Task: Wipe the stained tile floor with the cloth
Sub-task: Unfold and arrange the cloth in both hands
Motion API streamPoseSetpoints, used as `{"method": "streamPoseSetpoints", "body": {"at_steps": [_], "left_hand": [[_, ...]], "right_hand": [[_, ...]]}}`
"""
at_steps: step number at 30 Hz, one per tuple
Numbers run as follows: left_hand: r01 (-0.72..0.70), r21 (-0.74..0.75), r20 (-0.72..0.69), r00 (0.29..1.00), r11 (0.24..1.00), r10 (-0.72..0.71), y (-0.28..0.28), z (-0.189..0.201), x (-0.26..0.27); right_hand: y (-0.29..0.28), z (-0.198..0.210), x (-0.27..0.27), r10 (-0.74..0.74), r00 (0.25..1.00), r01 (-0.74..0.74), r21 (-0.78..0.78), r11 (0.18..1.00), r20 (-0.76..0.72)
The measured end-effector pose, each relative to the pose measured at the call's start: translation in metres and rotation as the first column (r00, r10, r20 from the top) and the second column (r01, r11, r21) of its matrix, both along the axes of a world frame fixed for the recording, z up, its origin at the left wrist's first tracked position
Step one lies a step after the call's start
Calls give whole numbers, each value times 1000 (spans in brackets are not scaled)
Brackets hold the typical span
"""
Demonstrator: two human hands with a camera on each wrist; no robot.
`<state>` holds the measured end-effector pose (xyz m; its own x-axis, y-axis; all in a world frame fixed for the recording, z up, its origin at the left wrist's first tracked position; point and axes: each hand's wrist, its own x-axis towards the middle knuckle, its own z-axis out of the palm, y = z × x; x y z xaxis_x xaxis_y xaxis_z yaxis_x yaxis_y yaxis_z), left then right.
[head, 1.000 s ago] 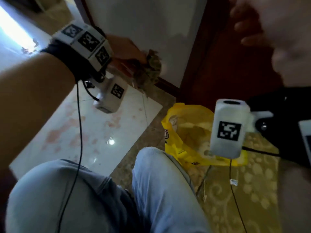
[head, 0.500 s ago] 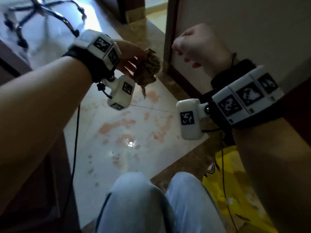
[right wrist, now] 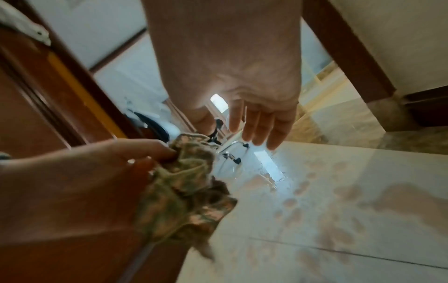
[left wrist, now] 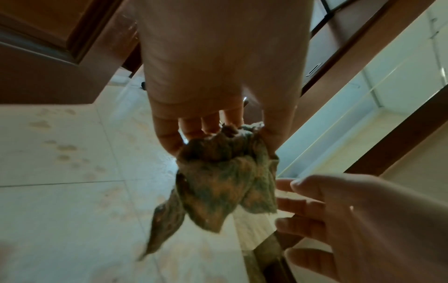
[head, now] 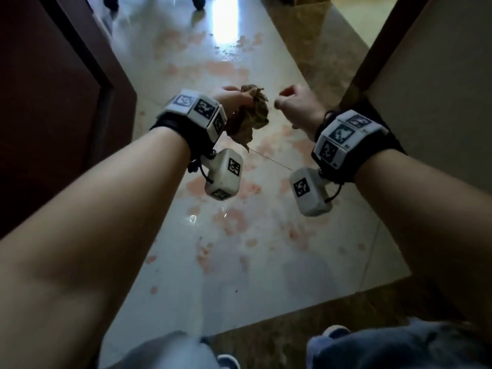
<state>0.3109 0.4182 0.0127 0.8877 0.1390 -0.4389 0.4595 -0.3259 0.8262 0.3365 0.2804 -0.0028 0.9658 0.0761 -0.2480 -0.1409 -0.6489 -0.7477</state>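
Note:
My left hand (head: 234,98) grips a crumpled, mottled brown-green cloth (head: 250,115) in the air above the floor. In the left wrist view the fingers (left wrist: 194,130) pinch the cloth (left wrist: 225,178) at its top and a corner hangs down. My right hand (head: 295,105) hovers just right of the cloth, holding nothing. Its relaxed fingers (left wrist: 303,191) reach close to the cloth's edge, and I cannot tell whether they touch it. The pale glossy tile floor (head: 266,275) below carries several pink stains (head: 231,219), also plain in the right wrist view as stains (right wrist: 339,220).
A dark wooden door (head: 53,102) stands at the left and a wall with a dark frame (head: 439,75) at the right. A brown marble strip (head: 266,339) borders the tile near my knees (head: 165,352). Chair wheels (head: 198,0) stand at the far end.
My view has swung from the yellow bag to the stained tiles. Both arms have stretched forward, and my right hand has come down beside the cloth that my left hand still holds.

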Motion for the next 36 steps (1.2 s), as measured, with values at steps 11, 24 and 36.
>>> {"method": "streamPoseSetpoints", "body": {"at_steps": [11,24,36], "left_hand": [[7,96,-112,994,995,3,55,-89,-54],[-53,-92,-47,998,994,49,61,-117,-82],[141,71,-57,989,987,-137,51,-118,-71]], "right_hand": [[40,-84,-13,462,806,-408,217,887,-370],[24,-93,-25,495,817,-409,308,859,-296],[0,-94,-5,228,940,-185,180,966,-253]]}}
